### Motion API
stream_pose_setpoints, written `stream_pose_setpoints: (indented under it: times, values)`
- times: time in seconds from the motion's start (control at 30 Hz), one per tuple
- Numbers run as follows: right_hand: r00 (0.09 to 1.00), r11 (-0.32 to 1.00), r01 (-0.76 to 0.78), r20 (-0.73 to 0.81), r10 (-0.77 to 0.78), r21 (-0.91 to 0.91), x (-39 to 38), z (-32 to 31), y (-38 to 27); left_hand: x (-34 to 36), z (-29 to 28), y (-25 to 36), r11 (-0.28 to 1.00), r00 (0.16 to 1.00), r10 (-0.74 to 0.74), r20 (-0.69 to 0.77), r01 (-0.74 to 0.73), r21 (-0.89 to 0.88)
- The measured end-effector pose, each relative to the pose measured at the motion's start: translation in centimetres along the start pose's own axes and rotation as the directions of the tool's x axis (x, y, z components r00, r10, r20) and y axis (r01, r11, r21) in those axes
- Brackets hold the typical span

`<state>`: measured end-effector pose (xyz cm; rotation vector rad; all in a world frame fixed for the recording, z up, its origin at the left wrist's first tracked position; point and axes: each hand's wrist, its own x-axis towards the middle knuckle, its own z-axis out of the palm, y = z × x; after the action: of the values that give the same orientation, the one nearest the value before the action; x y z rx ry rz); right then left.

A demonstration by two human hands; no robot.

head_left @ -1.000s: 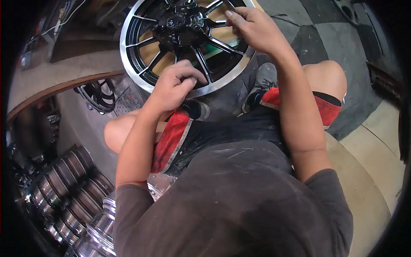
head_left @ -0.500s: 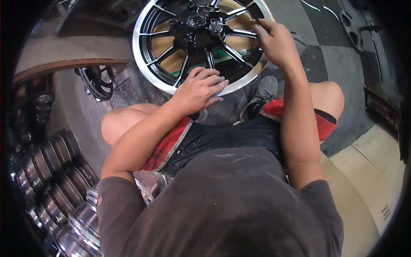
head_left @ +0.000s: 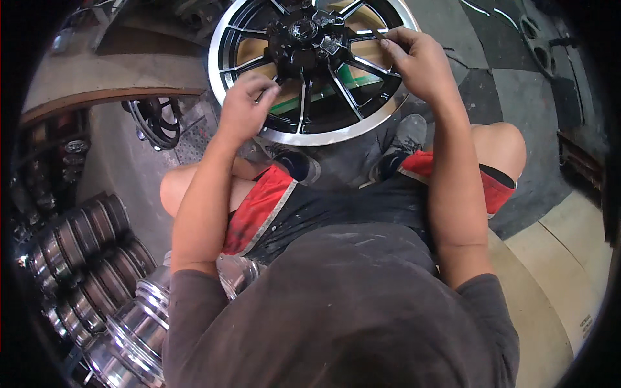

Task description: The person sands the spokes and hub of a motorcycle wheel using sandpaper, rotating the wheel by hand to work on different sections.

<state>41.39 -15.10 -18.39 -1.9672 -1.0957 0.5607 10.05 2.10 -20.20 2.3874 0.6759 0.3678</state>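
A black spoked wheel with a bright silver rim lies face up before me, its glossy black hub in the middle. At the far right of it, my right hand pinches a thin dark strip that points over the spokes; its exact kind is unclear. My left hand is over the near left part of the rim. Its fingers are curled and slightly blurred, and whatever they hold, if anything, is hidden. Through the spokes show a tan surface and a green patch.
Shiny metal rims and stacked darker rims stand at my left. A tan-topped bench with a curved edge is at the far left, another black wheel beneath it. Cardboard sheets lie at the right.
My left hand has lifted from the near rim and moved left and away from me, its fingers curling. The dark strip in my right hand now reaches further over the spokes.
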Motion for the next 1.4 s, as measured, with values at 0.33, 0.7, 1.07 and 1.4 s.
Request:
stream_pose_setpoints:
  times: [0.33, 0.7, 1.07, 1.4]
  values:
    - [0.981, 0.966, 0.194, -0.022, -0.193, 0.173, -1.2, 2.7, -2.0, 2.2, 0.9, 4.5, 0.994, 0.997, 0.077, 0.027, -0.075, -0.079]
    - [0.967, 0.930, 0.253, 0.063, -0.245, -0.267, -2.6, 6.7, -0.9, 0.7, 4.6, 6.8, 0.988, 0.986, -0.006, 0.166, -0.019, 0.151]
    - [0.946, 0.870, 0.285, -0.031, -0.324, -0.403, -2.7, 8.0, -1.9, 0.1, 5.2, 6.9, 0.979, 0.959, -0.052, 0.279, -0.007, 0.205]
    - [0.935, 0.865, 0.291, -0.068, -0.347, -0.409, -2.5, 8.3, -1.8, 0.2, 5.4, 6.7, 0.980, 0.960, -0.025, 0.279, -0.032, 0.196]
